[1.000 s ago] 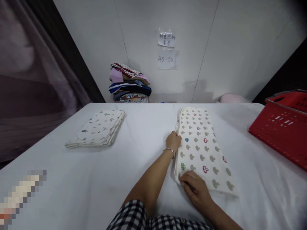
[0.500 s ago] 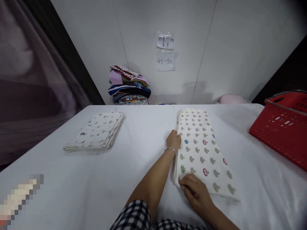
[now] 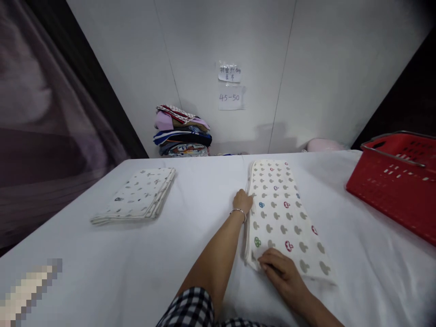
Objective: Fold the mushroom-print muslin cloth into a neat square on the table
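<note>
While my left hand (image 3: 242, 202) pinches the folded white mushroom-print cloth (image 3: 281, 217) along its left edge, my right hand (image 3: 284, 274) pinches its near edge.

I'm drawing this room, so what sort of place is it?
Maybe a cloth workroom: a mushroom-patterned cloth lies on a white table, a fabric pile sits behind it, and a handwritten note hangs on the wall.

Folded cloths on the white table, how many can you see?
2: the mushroom-print cloth on the right and the gray-print cloth on the left. More could be hidden among their layers.
</note>
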`<state>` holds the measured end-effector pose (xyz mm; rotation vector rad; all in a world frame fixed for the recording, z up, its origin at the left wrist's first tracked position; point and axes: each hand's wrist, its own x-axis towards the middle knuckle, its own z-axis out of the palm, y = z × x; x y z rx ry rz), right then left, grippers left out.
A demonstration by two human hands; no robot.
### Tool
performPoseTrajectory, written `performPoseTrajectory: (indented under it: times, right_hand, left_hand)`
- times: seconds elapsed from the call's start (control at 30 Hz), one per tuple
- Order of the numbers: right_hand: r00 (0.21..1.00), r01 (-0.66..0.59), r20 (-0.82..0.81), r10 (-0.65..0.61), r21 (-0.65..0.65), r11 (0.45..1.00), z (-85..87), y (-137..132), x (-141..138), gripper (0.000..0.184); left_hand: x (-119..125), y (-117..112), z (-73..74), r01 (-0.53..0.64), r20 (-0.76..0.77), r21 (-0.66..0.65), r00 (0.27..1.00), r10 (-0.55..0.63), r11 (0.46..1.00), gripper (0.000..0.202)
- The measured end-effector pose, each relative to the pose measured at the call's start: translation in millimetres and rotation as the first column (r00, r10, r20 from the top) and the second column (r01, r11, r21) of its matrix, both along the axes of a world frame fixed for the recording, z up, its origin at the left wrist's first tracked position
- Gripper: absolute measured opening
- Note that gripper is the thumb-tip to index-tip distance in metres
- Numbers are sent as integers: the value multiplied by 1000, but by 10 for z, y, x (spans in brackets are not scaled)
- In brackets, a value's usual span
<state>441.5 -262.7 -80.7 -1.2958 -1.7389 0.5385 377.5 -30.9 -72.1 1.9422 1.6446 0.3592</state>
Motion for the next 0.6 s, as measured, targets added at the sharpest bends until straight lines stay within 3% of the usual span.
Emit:
performPoseTrajectory:
  times: [0.07,0.13,0.17,0.23,0.33,0.43,0.6]
  right_hand:
    - [979,202,-12,-202,64,977,8,-55,264,19]
    - [861,504,31,-507,71,861,1,-120,607,24]
    - [794,603,104,-600,-4,798,-8,-151,777,32]
    - [706,707,227,-671,-171,686,-35,-204,1047,51]
    - [715,695,290,-637,-400,598,-75,-237,1193,72]
    - [763,634,227,-605,-447,632,-101,-231,1149,77]
    - [869,463,47,-493,-431,775,-87,-250,1249,74]
  left_hand:
    - [-14,21,3,10,-19,-9,1000,-10,1000,24]
    - [-26,29,15,16,-32,-17,999,-17,1000,26]
    - [-31,30,24,18,-36,-24,999,-19,1000,27]
    - [-36,29,46,20,-36,-39,999,-21,999,30]
    - [-36,23,82,24,-30,-66,999,-26,998,32]
    - [-59,2,115,26,-20,-82,999,-28,996,29]
    - [-276,-134,109,19,-10,-77,1000,-19,997,23]
